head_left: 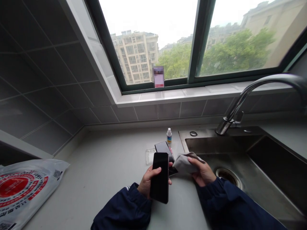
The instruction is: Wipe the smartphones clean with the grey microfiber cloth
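A black smartphone (159, 182) with a dark screen is held upright in my left hand (146, 182), the thumb lying over its left edge and fingertips showing at the right edge. My right hand (203, 172) pinches a folded grey cloth (183, 163), just to the right of the phone and apart from it. Behind them a second phone (164, 147) lies on the counter, partly covered by the first phone and the cloth. Beside it is a clear phone case (149, 156). A small white bottle (169, 135) with a blue and yellow label stands behind the second phone.
The white counter (100, 159) borders a steel sink (254, 159) on the right, with a tall chrome faucet (230, 111) at its back edge. A white plastic bag (48, 179) with red print lies at the left. A window ledge (177, 94) runs behind.
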